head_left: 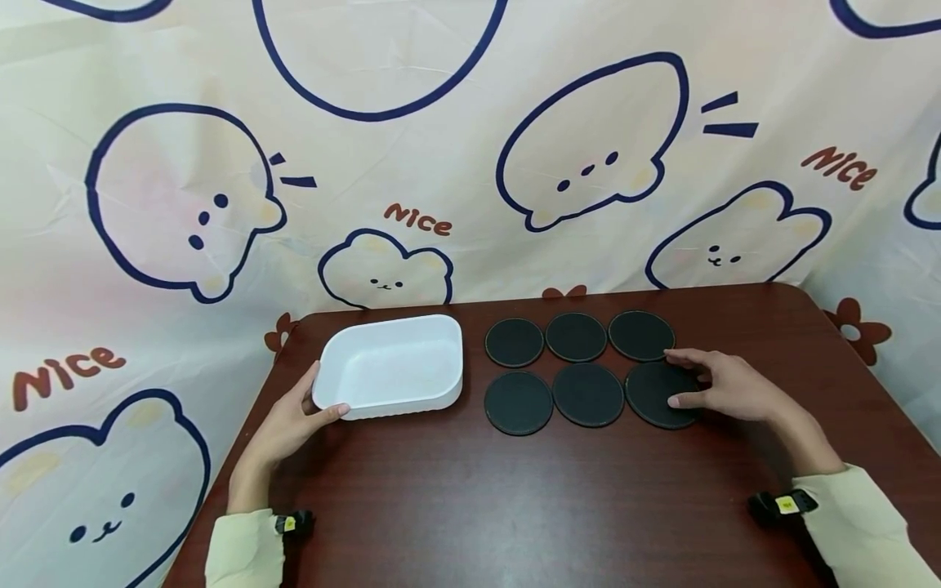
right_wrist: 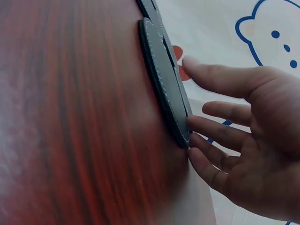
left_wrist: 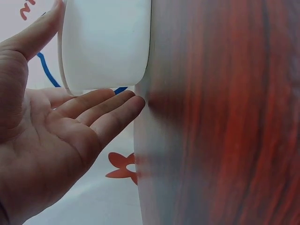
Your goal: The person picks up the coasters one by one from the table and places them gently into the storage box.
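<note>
A white rectangular tray [head_left: 400, 359] with raised walls sits at the left of the brown table. My left hand [head_left: 290, 420] holds its near-left corner between thumb and index finger; the other fingers lie extended along the tray's end [left_wrist: 105, 51] in the left wrist view. To the right, several round black coasters [head_left: 588, 394] with stitched edges lie in two rows. My right hand [head_left: 728, 388] is at the near-right coaster [head_left: 650, 400], thumb and fingers apart. In the right wrist view its fingertips [right_wrist: 196, 119] are close to that coaster's edge; contact is hard to tell.
The brown table [head_left: 500, 506] extends toward me in front of the tray and coasters. A pale cloth [head_left: 470, 163] with cartoon bears hangs along the back and sides. Dark wrist cameras [head_left: 782, 505] are worn over both sleeves.
</note>
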`<state>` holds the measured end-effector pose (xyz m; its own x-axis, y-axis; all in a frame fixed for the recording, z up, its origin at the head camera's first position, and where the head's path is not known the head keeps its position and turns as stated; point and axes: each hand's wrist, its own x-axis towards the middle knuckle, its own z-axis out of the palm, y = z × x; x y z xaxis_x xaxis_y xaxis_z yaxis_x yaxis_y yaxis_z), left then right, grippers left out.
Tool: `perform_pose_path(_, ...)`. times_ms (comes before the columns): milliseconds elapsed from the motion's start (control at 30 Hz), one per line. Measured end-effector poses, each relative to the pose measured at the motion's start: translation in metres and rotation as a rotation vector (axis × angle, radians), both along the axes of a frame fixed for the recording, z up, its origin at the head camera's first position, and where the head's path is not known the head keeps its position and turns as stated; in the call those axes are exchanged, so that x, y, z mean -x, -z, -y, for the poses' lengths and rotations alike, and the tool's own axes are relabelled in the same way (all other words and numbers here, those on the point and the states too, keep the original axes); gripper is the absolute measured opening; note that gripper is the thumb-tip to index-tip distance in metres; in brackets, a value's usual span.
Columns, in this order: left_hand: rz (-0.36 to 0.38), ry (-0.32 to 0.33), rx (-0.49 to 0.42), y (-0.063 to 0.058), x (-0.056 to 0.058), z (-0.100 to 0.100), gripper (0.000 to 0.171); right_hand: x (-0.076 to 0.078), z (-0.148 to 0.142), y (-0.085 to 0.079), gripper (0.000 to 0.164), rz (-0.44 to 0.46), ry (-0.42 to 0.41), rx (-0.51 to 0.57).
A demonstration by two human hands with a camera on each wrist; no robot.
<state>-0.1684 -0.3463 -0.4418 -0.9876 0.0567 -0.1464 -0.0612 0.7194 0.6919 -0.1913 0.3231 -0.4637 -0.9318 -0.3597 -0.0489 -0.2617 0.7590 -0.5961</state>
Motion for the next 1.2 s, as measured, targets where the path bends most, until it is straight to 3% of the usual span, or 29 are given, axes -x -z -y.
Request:
perform_pose_path(533, -0.035, 0.006, -0.001, 0.0008, 0.0022, 0.0008, 0.111, -0.0036, 0.0106, 0.0004, 0.08, -0.046, 0.05, 0.01)
perform_pose_path(900, -0.046, -0.006, -0.049, 0.0034, 0.0024, 0.0028, 0.108, -0.0007, 0.0059, -0.0022, 0.088, -0.003, 0.091, -0.026)
perform_pose_path(1200, -0.063, -0.015, -0.112, 0.0057, 0.0019, 0.0067, 0.103, -0.0001, 0.0024, -0.0036, 0.08, -0.004, 0.113, -0.018)
